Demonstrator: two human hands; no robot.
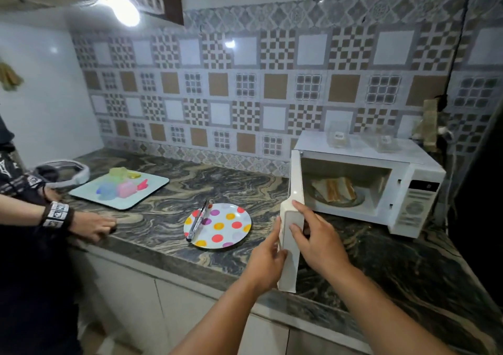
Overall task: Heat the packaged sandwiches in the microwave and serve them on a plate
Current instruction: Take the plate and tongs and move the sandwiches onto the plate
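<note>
At the tabletop's right end both hands, left hand (268,259) and right hand (315,236), clasp the open microwave door (292,234); swing it gently, steadily, since the sandwiches (336,191) sit inside, plate (239,234) waiting nearby.

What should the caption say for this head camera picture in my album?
Both hands hold the open microwave door; sandwiches sit inside, spotted plate waits nearby.

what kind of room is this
Most likely a small home kitchen: a white microwave with sandwiches inside stands on a marbled stone counter, backed by a patterned tile wall.
</note>
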